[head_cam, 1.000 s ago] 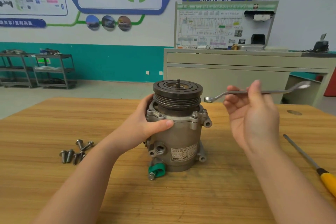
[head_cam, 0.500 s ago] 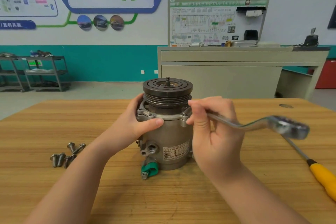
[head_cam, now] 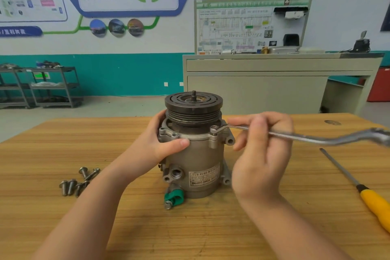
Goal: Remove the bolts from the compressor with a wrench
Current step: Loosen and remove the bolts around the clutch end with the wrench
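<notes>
Steel bolts [head_cam: 77, 181], six loose, beside one compressor [head_cam: 195, 150].

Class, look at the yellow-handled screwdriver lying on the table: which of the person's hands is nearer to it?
Right. The right hand, holding the wrench, is just left of the screwdriver; the left hand grips the compressor farther left.

You are working on a table [head_cam: 105, 207] of matt, grained wood; the compressor [head_cam: 196, 160] body is dull cast metal under a darker grooved pulley [head_cam: 193, 107]. Your wrench [head_cam: 295, 136] looks like polished steel, though blurred, and the screwdriver [head_cam: 358, 188] handle is glossy yellow plastic.
</notes>
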{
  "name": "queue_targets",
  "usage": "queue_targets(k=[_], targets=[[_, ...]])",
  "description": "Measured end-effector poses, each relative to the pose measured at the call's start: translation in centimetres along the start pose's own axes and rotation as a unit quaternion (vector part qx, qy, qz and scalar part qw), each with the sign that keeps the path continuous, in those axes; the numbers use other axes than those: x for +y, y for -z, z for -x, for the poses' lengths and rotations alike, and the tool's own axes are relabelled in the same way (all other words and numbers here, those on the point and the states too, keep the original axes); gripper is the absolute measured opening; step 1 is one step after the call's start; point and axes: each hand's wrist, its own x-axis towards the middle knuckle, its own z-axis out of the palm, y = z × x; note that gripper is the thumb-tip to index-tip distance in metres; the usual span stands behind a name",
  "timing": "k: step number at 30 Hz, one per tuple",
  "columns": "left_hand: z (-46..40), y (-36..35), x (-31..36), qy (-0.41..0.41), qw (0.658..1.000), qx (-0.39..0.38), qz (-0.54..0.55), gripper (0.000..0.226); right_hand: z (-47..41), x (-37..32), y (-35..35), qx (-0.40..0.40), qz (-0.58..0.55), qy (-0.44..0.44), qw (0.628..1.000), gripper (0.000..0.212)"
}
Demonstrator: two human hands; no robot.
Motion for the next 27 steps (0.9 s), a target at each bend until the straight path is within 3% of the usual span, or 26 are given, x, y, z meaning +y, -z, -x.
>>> queue_targets(k=[2,5,8,9,11,13,15,20,27], targets=[[0.0,0.0,0.0,-0.001,1.0,0.004,0.001,0.091,-1.1,0.6,0.3,0.048,-0.083,-0.146,0.985,0.013],[0.0,0.0,0.0,-0.001,1.0,0.002,-0.002,0.094,-3.2,1.9,1.0,0.051,-0.199,-0.358,0.911,0.015],[0.1,0.0,0.1,0.0,1.0,0.003,-0.005,0.093,-4.5,2.5,1.4,0.04,-0.285,-0.433,0.854,0.016],[0.1,0.0,0.1,0.002,1.0,0.001,-0.006,0.096,-4.6,2.4,1.5,0.049,-0.291,-0.415,0.861,0.016],[0.1,0.0,0.2,0.005,1.0,-0.003,-0.013,0.102,-4.3,1.9,1.6,0.055,-0.24,-0.328,0.912,0.016],[0.2,0.1,0.3,0.003,1.0,-0.004,-0.016,0.102,-3.8,1.3,1.6,0.032,-0.156,-0.21,0.965,0.014],[0.1,0.0,0.3,0.002,1.0,-0.002,-0.01,0.097,-3.1,0.8,1.3,0.0,-0.103,-0.119,0.988,0.011],[0.1,-0.1,0.3,0.009,1.0,0.0,-0.006,0.095,-1.6,0.1,0.6,-0.085,-0.033,0.02,0.996,0.01],[0.1,0.0,0.2,-0.001,1.0,-0.007,0.003,0.11,0.1,0.4,0.2,-0.128,0.102,0.183,0.969,0.033]])
